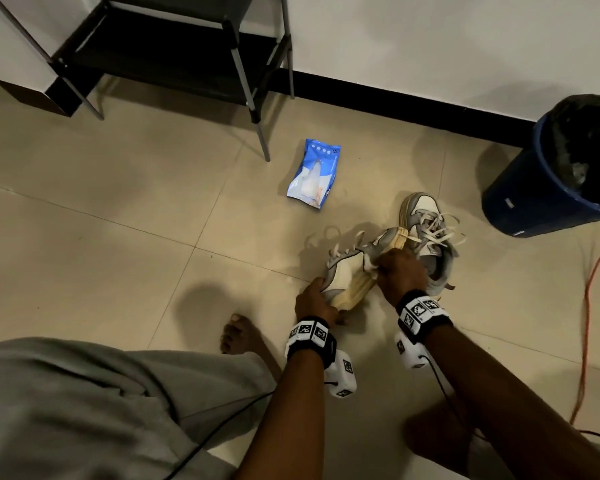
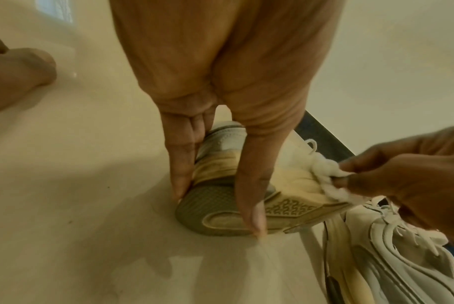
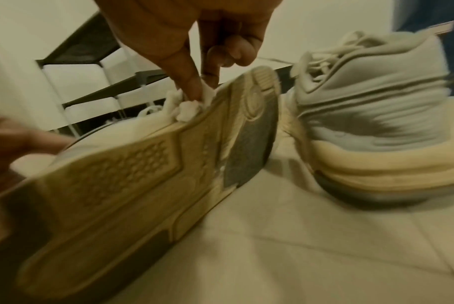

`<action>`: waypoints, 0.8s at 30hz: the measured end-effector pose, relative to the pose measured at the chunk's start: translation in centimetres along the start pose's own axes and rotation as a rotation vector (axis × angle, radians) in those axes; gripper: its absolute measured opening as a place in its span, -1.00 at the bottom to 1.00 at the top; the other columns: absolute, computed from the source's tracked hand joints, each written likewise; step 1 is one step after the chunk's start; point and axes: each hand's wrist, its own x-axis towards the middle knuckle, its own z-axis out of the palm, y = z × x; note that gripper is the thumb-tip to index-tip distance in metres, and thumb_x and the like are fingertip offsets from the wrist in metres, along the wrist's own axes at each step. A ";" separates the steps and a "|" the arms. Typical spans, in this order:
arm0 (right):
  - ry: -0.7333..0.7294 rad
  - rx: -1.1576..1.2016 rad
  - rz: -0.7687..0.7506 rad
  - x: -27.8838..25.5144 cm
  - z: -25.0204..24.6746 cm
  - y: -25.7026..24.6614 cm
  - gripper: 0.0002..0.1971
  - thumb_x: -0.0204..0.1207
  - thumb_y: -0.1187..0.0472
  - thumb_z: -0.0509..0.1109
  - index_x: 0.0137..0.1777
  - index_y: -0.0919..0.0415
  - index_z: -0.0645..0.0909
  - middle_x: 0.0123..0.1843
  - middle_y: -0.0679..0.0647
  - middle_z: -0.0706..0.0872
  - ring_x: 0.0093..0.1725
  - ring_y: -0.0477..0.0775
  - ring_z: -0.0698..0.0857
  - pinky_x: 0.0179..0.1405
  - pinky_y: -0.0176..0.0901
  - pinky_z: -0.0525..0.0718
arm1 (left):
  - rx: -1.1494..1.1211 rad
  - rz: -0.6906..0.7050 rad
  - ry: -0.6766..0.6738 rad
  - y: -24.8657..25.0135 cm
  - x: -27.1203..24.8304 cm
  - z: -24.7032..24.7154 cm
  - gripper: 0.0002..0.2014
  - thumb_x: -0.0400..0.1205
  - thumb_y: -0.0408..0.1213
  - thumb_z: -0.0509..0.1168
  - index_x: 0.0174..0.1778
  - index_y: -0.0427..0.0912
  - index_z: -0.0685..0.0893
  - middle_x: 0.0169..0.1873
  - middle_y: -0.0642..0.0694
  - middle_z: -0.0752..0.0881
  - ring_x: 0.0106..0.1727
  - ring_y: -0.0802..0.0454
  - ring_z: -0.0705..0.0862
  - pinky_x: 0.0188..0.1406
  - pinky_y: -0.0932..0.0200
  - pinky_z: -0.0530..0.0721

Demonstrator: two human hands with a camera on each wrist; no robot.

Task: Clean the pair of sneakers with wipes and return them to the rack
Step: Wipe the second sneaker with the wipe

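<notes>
A grey-and-cream sneaker (image 1: 352, 271) lies tipped on its side on the floor, sole (image 3: 132, 174) turned toward me. My left hand (image 1: 314, 301) grips its end, thumb and fingers round the sole (image 2: 220, 211). My right hand (image 1: 400, 271) pinches a crumpled white wipe (image 2: 326, 176) against the yellowed midsole; the same wipe (image 3: 186, 107) shows under the fingertips in the right wrist view. The second sneaker (image 1: 430, 233) stands just behind on the floor, laces loose. The blue wipes pack (image 1: 314, 176) lies on the tiles beyond the shoes.
A black shoe rack (image 1: 174, 53) stands against the wall at the back left. A blue bin (image 1: 555, 174) with a dark liner is at the right. An orange cable (image 1: 586, 306) runs along the right floor. My bare foot (image 1: 239, 336) rests near the left hand.
</notes>
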 end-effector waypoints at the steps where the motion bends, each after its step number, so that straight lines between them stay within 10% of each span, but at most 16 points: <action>1: 0.029 -0.019 0.035 0.5 -0.3 0.2 -0.80 0.30 0.24 0.50 -0.08 0.05 0.80 -0.11 0.09 0.75 0.02 0.26 0.63 -0.25 -0.07 0.55 | -0.012 -0.011 0.002 0.0 0.0 -0.1 -0.06 0.17 -0.26 0.72 0.52 -0.02 0.53 0.38 -0.09 0.66 0.42 -0.16 0.59 0.36 0.10 0.60; 10: -0.113 0.218 -0.202 -6.3 2.5 -1.8 -0.82 0.30 0.26 0.49 -0.12 0.02 0.75 -0.14 0.02 0.74 -0.05 0.22 0.66 -0.32 0.06 0.65 | 0.018 0.055 0.049 -0.3 0.6 0.2 -0.26 0.27 -0.08 0.66 0.40 -0.02 0.64 0.26 -0.14 0.74 0.32 -0.19 0.67 0.28 0.09 0.64; 17: -0.024 -0.022 -0.124 -0.8 -0.8 0.9 -0.83 0.27 0.31 0.47 -0.12 0.16 0.72 -0.13 0.16 0.68 -0.06 0.31 0.62 -0.35 -0.04 0.57 | 0.043 0.017 -0.015 0.3 0.7 -0.1 0.04 0.07 -0.25 0.77 0.53 -0.03 0.53 0.37 -0.13 0.67 0.41 -0.16 0.61 0.34 0.09 0.61; 24: 0.099 0.048 -0.143 -2.3 1.3 1.0 -0.63 0.35 0.39 0.40 0.17 0.16 0.73 0.04 0.17 0.65 -0.09 0.29 0.65 -0.38 -0.08 0.62 | 0.409 -0.057 0.098 5.6 -0.6 0.7 -0.40 0.42 -0.19 0.56 0.36 -0.17 0.54 0.55 -0.37 0.25 0.55 -0.36 0.25 0.24 -0.10 0.61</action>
